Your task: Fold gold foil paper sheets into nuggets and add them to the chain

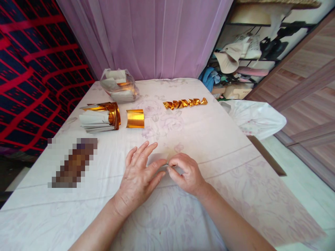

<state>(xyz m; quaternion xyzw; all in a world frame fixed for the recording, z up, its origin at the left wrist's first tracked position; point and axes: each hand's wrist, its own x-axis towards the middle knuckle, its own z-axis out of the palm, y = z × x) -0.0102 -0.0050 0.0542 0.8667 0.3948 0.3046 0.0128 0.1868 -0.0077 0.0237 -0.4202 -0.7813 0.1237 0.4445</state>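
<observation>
Both hands worked a pale sheet (pixel 159 158) lying flat on the table (pixel 222 139), near its front middle. Left hand (pixel 140 176) lay flat, fingers spread, pressing the sheet's left part. Right hand (pixel 184 172) had its fingertips pinched together on the sheet's near edge, apparently starting a fold or roll.

Progress, judged from the layout: a row of twisted gold pieces (pixel 185 103) lay finished further back, about six. A single gold sheet (pixel 135 118), curled, stood apart beside the stack (pixel 101 118) of pale and gold sheets, so plenty seemed left. The current sheet looked barely begun.

Containers: one clear plastic bag (pixel 119 85) at the back left, holding more pale sheets with some gold showing; count unclear.
</observation>
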